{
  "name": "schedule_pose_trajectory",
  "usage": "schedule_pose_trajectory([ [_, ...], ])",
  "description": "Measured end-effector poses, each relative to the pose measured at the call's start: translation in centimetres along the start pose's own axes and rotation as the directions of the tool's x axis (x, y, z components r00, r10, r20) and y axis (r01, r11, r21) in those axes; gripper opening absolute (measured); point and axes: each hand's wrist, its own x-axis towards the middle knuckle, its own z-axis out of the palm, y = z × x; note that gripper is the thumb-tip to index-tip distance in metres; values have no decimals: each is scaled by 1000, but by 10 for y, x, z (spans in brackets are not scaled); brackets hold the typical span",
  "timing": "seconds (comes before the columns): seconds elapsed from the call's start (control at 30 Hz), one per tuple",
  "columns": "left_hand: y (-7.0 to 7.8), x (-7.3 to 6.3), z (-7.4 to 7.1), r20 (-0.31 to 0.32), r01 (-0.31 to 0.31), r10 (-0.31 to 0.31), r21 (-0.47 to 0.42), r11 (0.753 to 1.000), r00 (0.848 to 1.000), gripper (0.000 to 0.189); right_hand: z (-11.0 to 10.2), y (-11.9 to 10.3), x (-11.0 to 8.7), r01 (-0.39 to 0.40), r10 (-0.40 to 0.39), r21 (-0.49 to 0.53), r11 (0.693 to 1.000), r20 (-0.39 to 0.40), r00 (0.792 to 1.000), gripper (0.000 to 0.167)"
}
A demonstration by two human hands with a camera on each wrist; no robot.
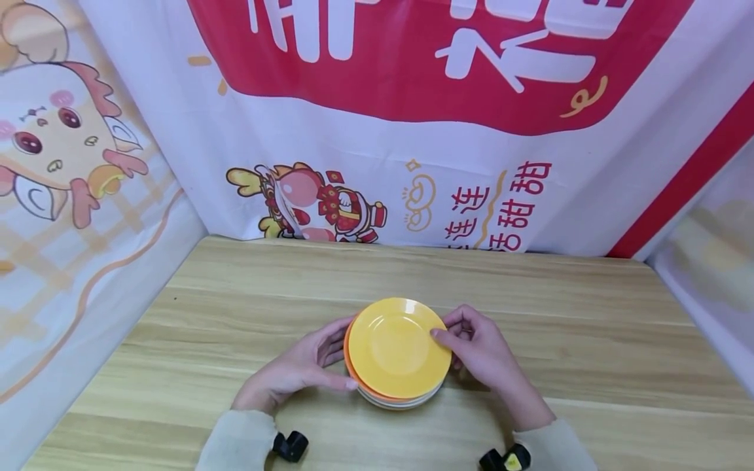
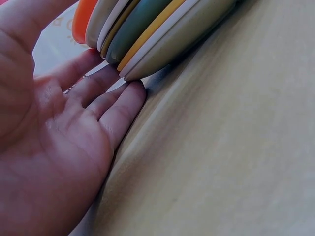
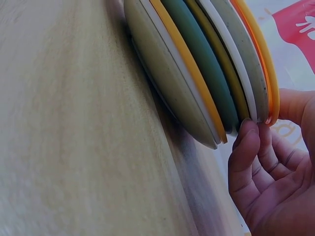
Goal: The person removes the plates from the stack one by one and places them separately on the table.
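Note:
A stack of several round plates sits on the wooden table, topped by a yellow plate (image 1: pixel 397 347). Just under it, an orange plate (image 2: pixel 83 22) shows at the left rim. Lower plates include a dark green plate (image 3: pixel 199 64) and a pale olive plate (image 3: pixel 165 73) at the bottom. My left hand (image 1: pixel 306 363) curves around the stack's left side, fingers extended, fingertips against the rims and thumb at the front edge. With its thumb on top of the yellow plate and fingers curled at the rims, my right hand (image 1: pixel 480 347) pinches that plate's right edge.
The wooden table (image 1: pixel 247 301) extends around the stack on all sides. A printed cloth (image 1: pixel 389 150) with red and white patterns hangs along the back edge, and another patterned cloth (image 1: pixel 71 261) hangs at the left. A dark wrist strap part (image 1: pixel 290 447) shows near the left sleeve.

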Motion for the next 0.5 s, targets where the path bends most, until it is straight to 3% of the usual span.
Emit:
schedule_pose_trajectory([
  [0.5, -4, 0, -2, -3, 21, -21, 1, 1000, 1000, 103, -2, 1, 1, -30, 30, 5, 1000, 5, 1000, 34],
])
